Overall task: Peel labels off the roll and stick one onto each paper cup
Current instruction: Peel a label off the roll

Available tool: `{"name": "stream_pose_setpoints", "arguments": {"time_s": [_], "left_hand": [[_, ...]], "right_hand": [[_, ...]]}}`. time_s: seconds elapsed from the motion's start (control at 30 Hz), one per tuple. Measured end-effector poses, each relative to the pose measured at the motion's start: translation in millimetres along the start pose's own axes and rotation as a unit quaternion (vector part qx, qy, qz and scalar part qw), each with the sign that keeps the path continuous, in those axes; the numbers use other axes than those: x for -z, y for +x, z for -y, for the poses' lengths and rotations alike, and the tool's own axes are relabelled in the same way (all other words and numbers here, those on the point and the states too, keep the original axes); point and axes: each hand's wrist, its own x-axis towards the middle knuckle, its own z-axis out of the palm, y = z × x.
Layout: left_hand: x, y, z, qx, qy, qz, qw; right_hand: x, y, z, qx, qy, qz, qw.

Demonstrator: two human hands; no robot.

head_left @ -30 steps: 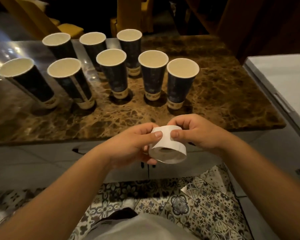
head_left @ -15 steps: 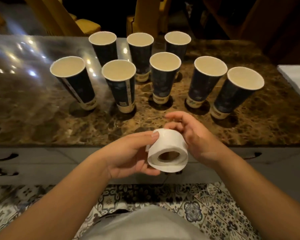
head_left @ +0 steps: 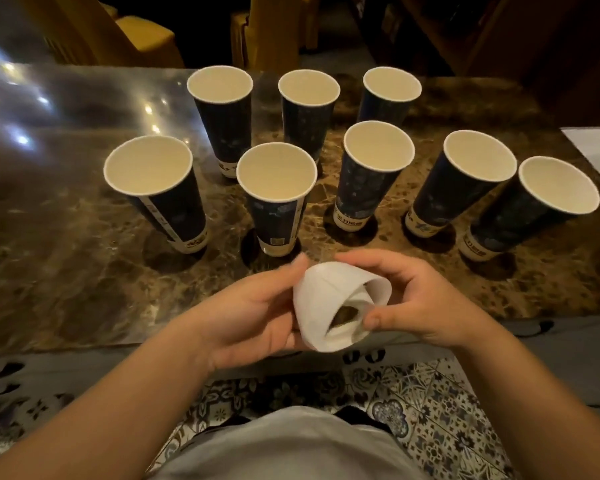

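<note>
Head view: the white label roll sits low in the centre of the frame, over the near edge of the marble surface. The left hand cups its side with fingers curled round it; the right hand grips the far end, thumb by the core. No label looks peeled yet, so the next move probably needs a loose edge picked free. Eight dark paper cups stand upright beyond, across the middle of the frame.
</note>
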Motion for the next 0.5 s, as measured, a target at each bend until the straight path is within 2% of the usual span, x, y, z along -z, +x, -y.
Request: {"name": "stream_pose_setpoints", "arguments": {"time_s": [0.17,0.3,0.4,0.5], "left_hand": [[-12.5,17.6,-0.9,-0.02,0.024,-0.025,0.999],[-23.5,33.6,2.4,-0.019,0.053,-0.022,0.998],[-25.0,45.0,2.1,-0.017,0.092,-0.068,0.993],[-25.4,53.0,2.8,-0.024,0.113,-0.1,0.988]], "right_hand": [[30.7,5.4,-8.9,-0.001,0.019,0.013,1.0],[49.6,5.8,-18.6,0.004,-0.013,0.015,1.0],[59.9,9.1,-25.4,0.012,-0.023,0.032,0.999],[67.0,12.5,-33.6,0.016,-0.043,0.014,0.999]]}}
